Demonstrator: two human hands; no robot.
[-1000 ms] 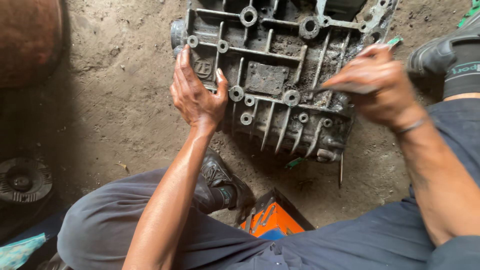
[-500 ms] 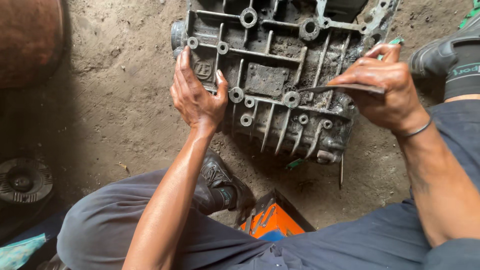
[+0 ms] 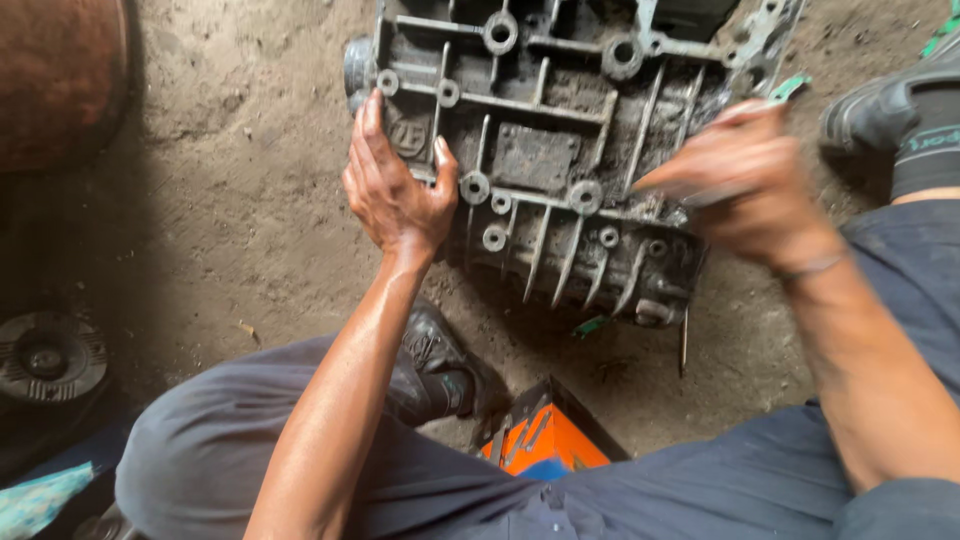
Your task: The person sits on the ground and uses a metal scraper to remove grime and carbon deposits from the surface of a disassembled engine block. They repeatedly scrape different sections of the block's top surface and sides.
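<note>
Ribbed grey metal housing [image 3: 560, 150], grimy, bolt bosses throughout, lies on dirt floor [image 3: 220, 200] at 12 o'clock. Left hand [image 3: 395, 190] spread flat on its edge; right hand [image 3: 745, 180] blurred, grip indeterminate.

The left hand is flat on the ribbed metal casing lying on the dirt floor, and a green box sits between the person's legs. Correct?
Not quite: in the head view the box between the legs is orange, not green. The left hand does rest flat on the ribbed metal casing, which lies on the dirt floor.

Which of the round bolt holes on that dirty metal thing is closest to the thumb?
The round boss on the grey ribbed metal housing, just right of the left hand's thumb tip; the other round bosses sit farther right or higher.
</note>
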